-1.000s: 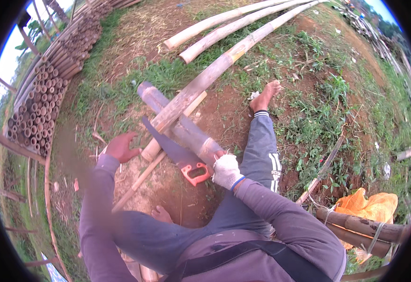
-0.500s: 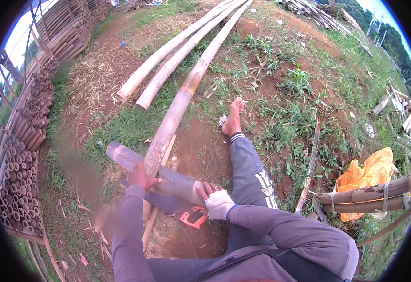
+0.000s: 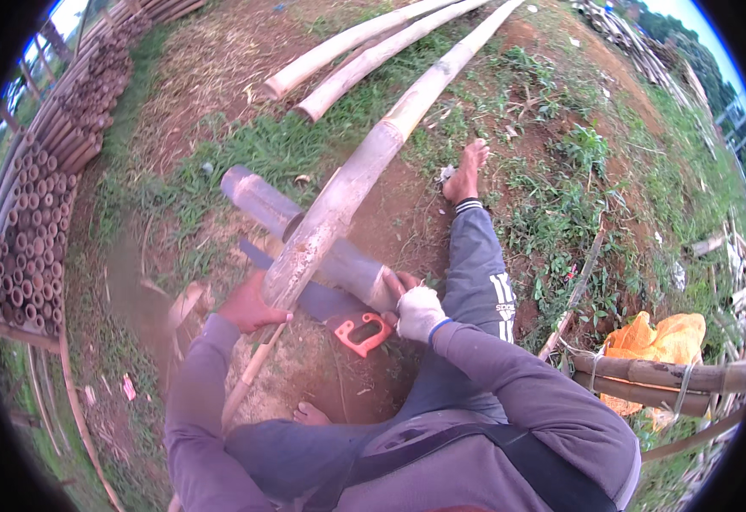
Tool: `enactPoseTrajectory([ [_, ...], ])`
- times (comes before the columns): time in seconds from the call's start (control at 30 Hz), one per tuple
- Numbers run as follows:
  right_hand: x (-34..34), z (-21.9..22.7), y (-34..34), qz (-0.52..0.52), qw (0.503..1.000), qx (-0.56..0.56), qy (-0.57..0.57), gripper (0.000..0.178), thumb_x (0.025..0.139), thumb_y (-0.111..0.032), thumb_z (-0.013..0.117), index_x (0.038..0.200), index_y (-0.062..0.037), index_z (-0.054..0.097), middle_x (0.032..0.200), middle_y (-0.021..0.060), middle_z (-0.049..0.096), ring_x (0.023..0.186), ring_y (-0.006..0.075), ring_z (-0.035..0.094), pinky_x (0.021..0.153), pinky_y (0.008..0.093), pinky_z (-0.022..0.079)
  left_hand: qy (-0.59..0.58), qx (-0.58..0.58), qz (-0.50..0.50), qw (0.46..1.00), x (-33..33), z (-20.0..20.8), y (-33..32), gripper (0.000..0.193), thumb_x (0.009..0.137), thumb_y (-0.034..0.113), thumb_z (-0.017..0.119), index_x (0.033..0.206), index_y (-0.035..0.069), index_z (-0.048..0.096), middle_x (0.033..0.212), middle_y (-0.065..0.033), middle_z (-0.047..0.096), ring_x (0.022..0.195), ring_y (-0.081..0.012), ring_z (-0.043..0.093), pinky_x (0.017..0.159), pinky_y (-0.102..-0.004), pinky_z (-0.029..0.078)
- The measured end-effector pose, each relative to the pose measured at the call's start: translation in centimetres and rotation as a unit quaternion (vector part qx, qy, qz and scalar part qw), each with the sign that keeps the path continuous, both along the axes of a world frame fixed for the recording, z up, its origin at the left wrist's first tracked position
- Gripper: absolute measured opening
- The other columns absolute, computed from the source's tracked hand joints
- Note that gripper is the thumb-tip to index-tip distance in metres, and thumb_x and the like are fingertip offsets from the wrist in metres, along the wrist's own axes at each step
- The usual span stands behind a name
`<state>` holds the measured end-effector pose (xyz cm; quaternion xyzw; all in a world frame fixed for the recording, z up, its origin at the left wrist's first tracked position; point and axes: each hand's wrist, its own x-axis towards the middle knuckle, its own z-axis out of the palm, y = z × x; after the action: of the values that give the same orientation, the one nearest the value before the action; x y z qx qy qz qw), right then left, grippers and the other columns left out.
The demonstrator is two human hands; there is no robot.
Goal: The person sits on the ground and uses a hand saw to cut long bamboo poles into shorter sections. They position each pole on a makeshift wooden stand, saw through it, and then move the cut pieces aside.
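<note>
My left hand [image 3: 247, 305] is wrapped around the near end of a long bamboo pole [image 3: 339, 196], with the thumb toward me. The pole slants away to the far right and crosses over a short, thick bamboo piece [image 3: 352, 266]. At the right end of that short piece, my right hand [image 3: 420, 312], in a white glove with some bare fingertips showing, is closed on its rim; part of the grip is hidden. Just below the short piece, a handsaw [image 3: 326, 303] with an orange handle [image 3: 363, 334] lies on the ground, partly under the pole.
Two more bamboo poles [image 3: 373, 68] lie beyond. Stacked bamboo [image 3: 27, 239] stands at the left. My outstretched leg [image 3: 475, 256] lies right of the pieces. Tied bamboo rails [image 3: 646, 371] and an orange mesh sack [image 3: 659, 341] are at the right. A thin stick [image 3: 249, 380] lies near my left forearm.
My left hand has slid toward me along the long pole, from near the short piece to the pole's end. My right hand stays on the short piece. The view has shifted.
</note>
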<state>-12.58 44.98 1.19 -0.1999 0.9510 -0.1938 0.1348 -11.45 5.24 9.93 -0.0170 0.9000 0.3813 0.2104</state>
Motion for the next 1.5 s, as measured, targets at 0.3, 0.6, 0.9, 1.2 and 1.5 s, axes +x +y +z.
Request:
enactPoseTrajectory([
  [0.3,-9.7,1.9,-8.8,-0.267,0.676,-0.615,-0.307,0.102,0.096,-0.058,0.079,0.164,0.0037,0.034,0.157,0.0258,0.052,0.133,0.0354,0.063,0.109,0.0444,0.054,-0.119,-0.231,0.147,0.954,27.4,7.8,-13.9,0.107,0.058,0.031,0.099,0.151,0.008,0.051,0.136,-0.0242,0.069,0.127,-0.0433,0.066,0.11,-0.0469,0.052],
  [0.6,1.9,4.5,-29.2,-0.126,0.442,-0.688,-0.562,0.083,0.092,-0.042,0.088,0.156,-0.0133,0.046,0.142,0.0095,0.059,0.134,0.0305,0.058,0.123,0.0535,0.043,-0.044,-0.591,0.294,0.75,52.1,3.4,-22.6,0.077,0.072,0.018,0.09,0.142,0.011,0.059,0.134,-0.0181,0.071,0.126,-0.0433,0.066,0.11,-0.0531,0.051],
  [0.9,13.2,1.7,-39.5,-0.112,0.483,-0.463,-0.735,0.076,0.088,-0.045,0.092,0.147,-0.0146,0.056,0.141,0.0073,0.061,0.13,0.0283,0.06,0.113,0.048,0.047,0.173,-0.242,0.451,0.842,42.9,-9.0,-5.2,0.043,0.087,0.018,0.084,0.124,0.004,0.068,0.115,-0.0175,0.069,0.108,-0.0386,0.067,0.097,-0.0495,0.054],
  [1.2,7.1,-1.1,-30.6,0.256,0.842,-0.188,-0.435,0.083,0.092,-0.041,0.087,0.149,0.011,0.056,0.128,0.028,0.075,0.117,0.0325,0.074,0.098,0.0399,0.06,-0.058,-0.337,0.246,0.907,32.1,-18.3,-8.3,0.079,0.089,0.016,0.074,0.161,0.015,0.044,0.157,-0.0166,0.054,0.151,-0.0412,0.045,0.124,-0.0624,0.036],
  [1.5,3.4,-3.3,-16.5,0.105,0.927,-0.185,-0.31,0.055,0.097,-0.03,0.082,0.138,0.0026,0.065,0.124,0.0231,0.076,0.112,0.027,0.075,0.093,0.0394,0.06,0.037,-0.384,0.196,0.901,34.4,-23.6,-12.6,0.064,0.097,0.007,0.059,0.159,0.01,0.049,0.155,-0.0235,0.056,0.149,-0.0432,0.048,0.128,-0.0554,0.034],
])
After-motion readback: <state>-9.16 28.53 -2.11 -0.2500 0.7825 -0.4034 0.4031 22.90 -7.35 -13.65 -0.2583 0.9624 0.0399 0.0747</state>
